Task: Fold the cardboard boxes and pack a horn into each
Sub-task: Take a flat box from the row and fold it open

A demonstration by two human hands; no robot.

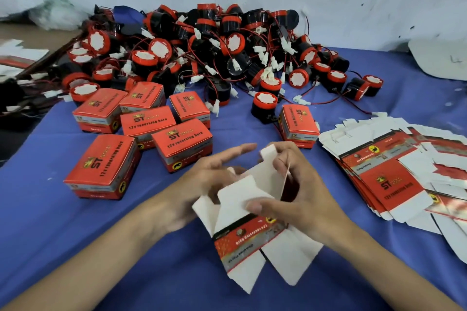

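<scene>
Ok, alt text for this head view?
The left hand and right hand fold a half-formed cardboard box over a blue cloth. Closed boxes stand beyond, flat box blanks fan out at right, and wired red-and-black horns are heaped behind.

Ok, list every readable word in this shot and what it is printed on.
"ST" and "12v reversing horn": top of each closed box.
The same two, upside down: top flat carton in the stack.
"12v reversing horn", upside down: half-folded box.
Small print on grey side bands: too blurred to read.
</scene>
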